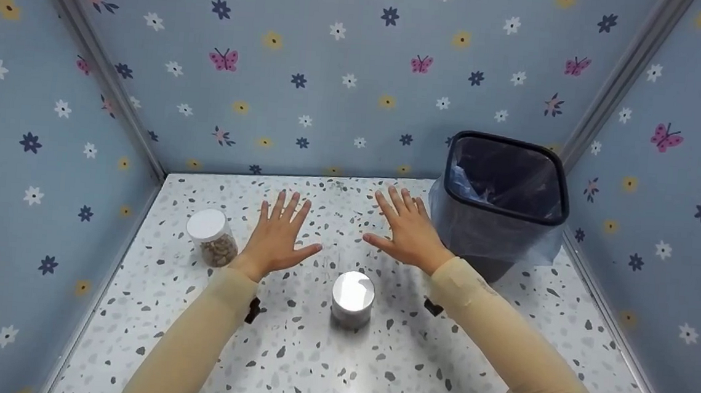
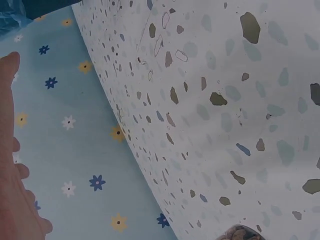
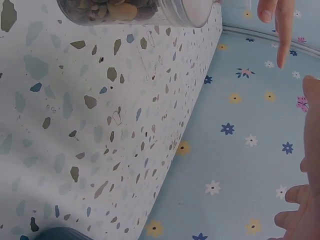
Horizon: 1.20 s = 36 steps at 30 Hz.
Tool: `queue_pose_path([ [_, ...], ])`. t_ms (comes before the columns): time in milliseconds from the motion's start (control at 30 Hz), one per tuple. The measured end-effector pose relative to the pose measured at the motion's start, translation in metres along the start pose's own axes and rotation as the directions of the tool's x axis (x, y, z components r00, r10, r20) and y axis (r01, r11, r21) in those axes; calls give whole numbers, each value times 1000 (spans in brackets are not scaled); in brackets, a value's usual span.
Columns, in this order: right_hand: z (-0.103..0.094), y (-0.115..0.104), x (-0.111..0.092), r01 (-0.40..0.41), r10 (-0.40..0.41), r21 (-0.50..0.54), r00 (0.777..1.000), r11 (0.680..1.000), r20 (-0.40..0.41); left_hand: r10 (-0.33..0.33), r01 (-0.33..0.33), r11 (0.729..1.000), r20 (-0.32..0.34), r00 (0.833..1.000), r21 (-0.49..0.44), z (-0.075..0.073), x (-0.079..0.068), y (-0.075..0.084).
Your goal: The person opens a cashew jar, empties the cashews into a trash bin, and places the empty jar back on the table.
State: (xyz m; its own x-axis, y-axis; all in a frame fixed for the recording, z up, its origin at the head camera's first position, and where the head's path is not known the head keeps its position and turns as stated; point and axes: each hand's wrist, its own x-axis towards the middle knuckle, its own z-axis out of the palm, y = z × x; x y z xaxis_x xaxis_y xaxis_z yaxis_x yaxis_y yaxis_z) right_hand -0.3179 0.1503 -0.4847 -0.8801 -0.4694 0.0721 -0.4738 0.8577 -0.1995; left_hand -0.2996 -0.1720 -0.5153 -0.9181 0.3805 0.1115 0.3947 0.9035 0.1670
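My left hand point(image 1: 280, 235) is held palm down with fingers spread, holding nothing. To its left stands a clear jar point(image 1: 218, 250) with a white lid and brown pebble-like pieces inside. My right hand point(image 1: 408, 231), also spread and holding nothing, is left of a dark bin point(image 1: 496, 231) with a black rim and a see-through liner. Between the forearms stands a second lidded jar point(image 1: 352, 301), its lid bright with glare. In the right wrist view, a lidded jar point(image 3: 115, 10) with brown pieces lies at the top edge; I cannot tell which one.
A white speckled tabletop point(image 1: 326, 367) carries everything. Pale blue panels with flowers and butterflies point(image 1: 335, 66) rise at the back and both sides, with grey metal strips point(image 1: 624, 74) at the corners. Bluish plastic point(image 1: 468, 183) shows inside the bin.
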Motion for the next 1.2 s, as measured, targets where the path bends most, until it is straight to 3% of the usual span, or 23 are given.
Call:
queue_pose_path([
  [167, 0, 2, -3, 21, -19, 41, 999, 999, -30, 45, -46, 998, -30, 999, -37, -1, -1, -3],
  [333, -1, 4, -4, 36, -34, 47, 998, 998, -50, 51, -52, 998, -42, 998, -37, -5, -2, -4],
  [1200, -1, 5, -20, 61, -55, 191, 998, 980, -35, 42, -34, 977, 32, 999, -211, 4, -25, 0],
])
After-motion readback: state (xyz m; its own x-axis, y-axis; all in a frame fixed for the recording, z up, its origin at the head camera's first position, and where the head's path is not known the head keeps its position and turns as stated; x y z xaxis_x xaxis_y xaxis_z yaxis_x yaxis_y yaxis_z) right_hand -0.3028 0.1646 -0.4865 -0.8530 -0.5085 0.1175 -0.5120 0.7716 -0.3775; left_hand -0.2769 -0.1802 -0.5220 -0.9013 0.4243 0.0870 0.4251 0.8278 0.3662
